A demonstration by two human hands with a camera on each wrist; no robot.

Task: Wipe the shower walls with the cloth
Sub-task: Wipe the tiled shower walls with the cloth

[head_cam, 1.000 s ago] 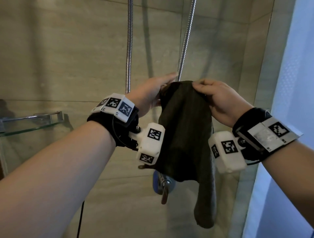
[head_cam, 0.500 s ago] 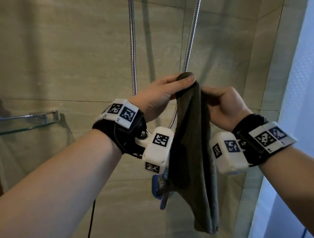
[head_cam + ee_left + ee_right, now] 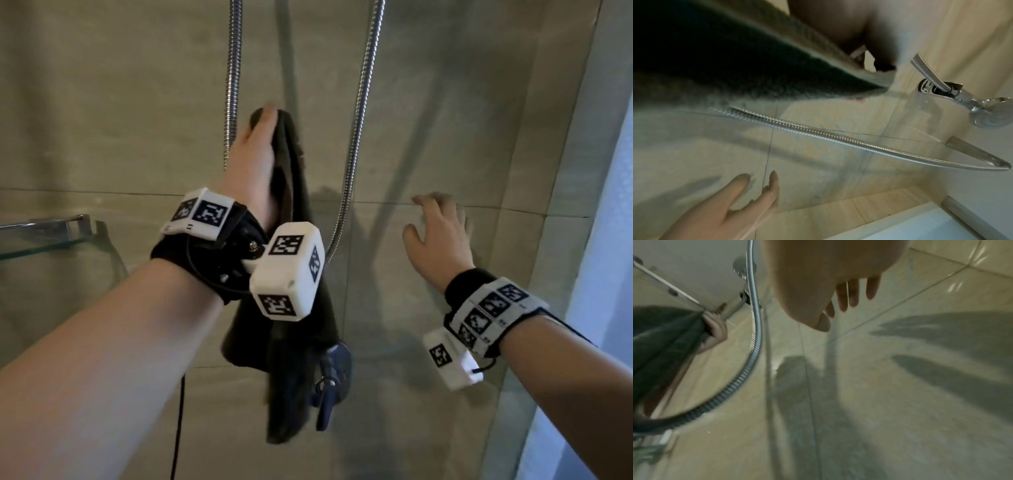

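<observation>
While gripped by left hand point(image 3: 255, 161): cloth point(image 3: 291, 308), right hand point(image 3: 440, 240) apart.

Shower hose point(image 3: 356, 137) across bare wall point(image 3: 479, 120) right.

No words, brands or numbers can be read. The only signs are black-and-white square code markers on the left wrist unit point(image 3: 288, 274) and the right wrist band point(image 3: 489, 315); they carry no legible characters.
</observation>
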